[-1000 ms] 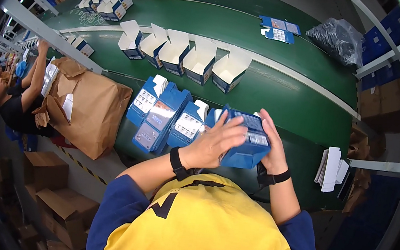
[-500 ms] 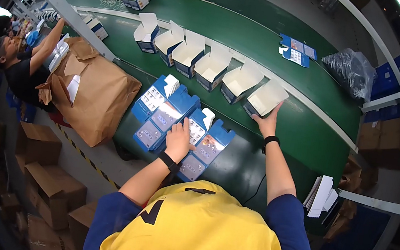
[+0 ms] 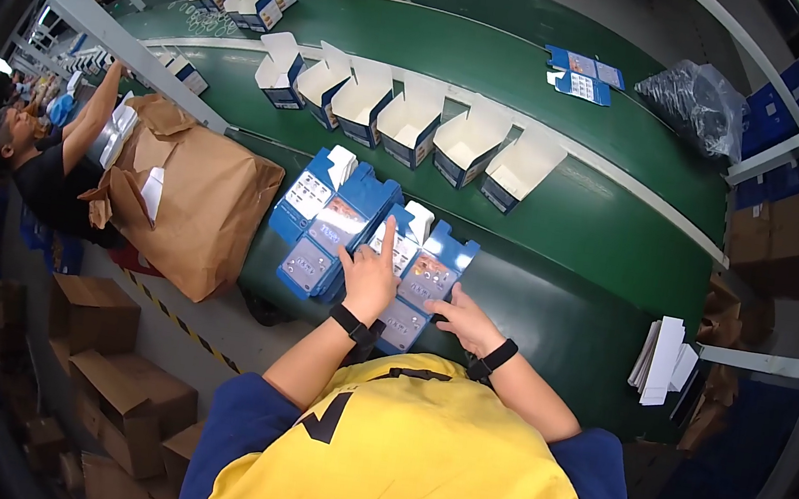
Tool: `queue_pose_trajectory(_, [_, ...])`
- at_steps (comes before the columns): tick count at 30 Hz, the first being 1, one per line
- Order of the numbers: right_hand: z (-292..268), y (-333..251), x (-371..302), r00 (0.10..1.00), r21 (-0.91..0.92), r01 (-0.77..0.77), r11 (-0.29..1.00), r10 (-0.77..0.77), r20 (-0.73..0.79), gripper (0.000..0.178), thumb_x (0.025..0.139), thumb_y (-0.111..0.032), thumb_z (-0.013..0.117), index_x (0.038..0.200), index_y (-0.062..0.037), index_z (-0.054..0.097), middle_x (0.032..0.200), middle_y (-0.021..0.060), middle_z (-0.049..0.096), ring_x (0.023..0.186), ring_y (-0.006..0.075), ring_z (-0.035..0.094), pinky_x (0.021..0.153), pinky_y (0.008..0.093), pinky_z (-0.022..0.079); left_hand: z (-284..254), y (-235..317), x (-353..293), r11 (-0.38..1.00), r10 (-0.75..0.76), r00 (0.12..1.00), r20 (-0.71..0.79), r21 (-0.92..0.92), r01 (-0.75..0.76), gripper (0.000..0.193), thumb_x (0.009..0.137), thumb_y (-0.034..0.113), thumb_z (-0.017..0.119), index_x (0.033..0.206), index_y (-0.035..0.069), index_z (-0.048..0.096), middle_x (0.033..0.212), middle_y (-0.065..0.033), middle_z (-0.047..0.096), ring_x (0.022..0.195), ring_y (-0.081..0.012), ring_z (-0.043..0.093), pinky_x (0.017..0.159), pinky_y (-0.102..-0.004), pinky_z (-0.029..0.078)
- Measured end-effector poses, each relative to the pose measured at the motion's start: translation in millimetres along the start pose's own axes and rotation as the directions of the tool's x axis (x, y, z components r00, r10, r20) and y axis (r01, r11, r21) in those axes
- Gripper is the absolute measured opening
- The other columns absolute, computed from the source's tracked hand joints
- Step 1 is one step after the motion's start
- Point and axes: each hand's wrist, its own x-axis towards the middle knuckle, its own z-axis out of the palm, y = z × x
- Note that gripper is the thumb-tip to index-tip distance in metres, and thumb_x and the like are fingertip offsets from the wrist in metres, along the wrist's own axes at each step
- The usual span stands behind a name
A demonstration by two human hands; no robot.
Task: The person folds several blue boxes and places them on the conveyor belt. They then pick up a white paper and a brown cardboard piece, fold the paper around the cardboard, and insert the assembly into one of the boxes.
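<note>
Two groups of flat blue cartons with white printed panels lie on the green bench before me, a left stack [image 3: 329, 230] and a right carton [image 3: 431, 279]. Across the right carton's left side rests my left hand [image 3: 370, 284], index finger stretched toward the far flaps and thumb spread. My right hand [image 3: 469, 321] is at that carton's right edge, thumb over the panel and fingers apart. Beyond the hands, several opened blue boxes stand in a slanting row with pale insides and raised lids; the nearest box [image 3: 515, 179] is at the row's right end.
A large brown paper bag [image 3: 214, 200] stands at left, a person [image 3: 65, 145] behind it. More opened boxes [image 3: 250, 3] and flat cartons [image 3: 584, 77] sit on the far belt. A clear plastic bag [image 3: 696, 102] and white card pieces [image 3: 662, 360] are at right.
My right hand has left the nearest opened box and come back to the right flat carton. My left hand has shifted slightly right, its index finger now stretched out.
</note>
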Motion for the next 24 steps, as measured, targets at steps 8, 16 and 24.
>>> queue_pose_trajectory(8, [7,4,-5,0.994,0.073,0.049,0.996,-0.041,-0.105,0.056,0.082,-0.023,0.064,0.130,-0.0060,0.040,0.124,0.0064,0.049,0.114,0.0163,0.044,0.093,0.0446,0.036,4,5,8,0.976,-0.084,0.991,-0.101,-0.209,0.062,0.110,0.064,0.029,0.080,0.146,0.014,0.009,0.113,-0.0228,0.050,0.107,-0.0364,0.048,0.093,-0.0533,0.036])
queue_pose_trajectory(16, [0,24,24,0.977,0.194,0.210,0.958,-0.203,-0.060,0.036,0.085,-0.014,0.064,0.118,-0.0056,0.053,0.101,0.0026,0.057,0.085,0.0115,0.055,0.073,0.0259,0.045,11,-8,22,0.915,-0.171,0.975,-0.141,-0.390,0.104,0.096,0.067,0.033,0.079,0.142,0.008,0.023,0.111,-0.0230,0.053,0.103,-0.0363,0.051,0.089,-0.0421,0.042])
queue_pose_trajectory(24, [-4,11,-23,0.710,-0.326,0.654,0.682,-0.703,-0.046,0.021,0.086,-0.015,0.064,0.102,-0.0012,0.062,0.097,0.0038,0.057,0.083,0.0099,0.055,0.074,0.0246,0.047,-46,1,23,0.230,-0.205,0.968,-0.142,-0.969,-0.094,0.068,0.079,0.032,0.071,0.129,-0.002,0.042,0.104,-0.0158,0.058,0.091,-0.0206,0.057,0.080,-0.0289,0.045])
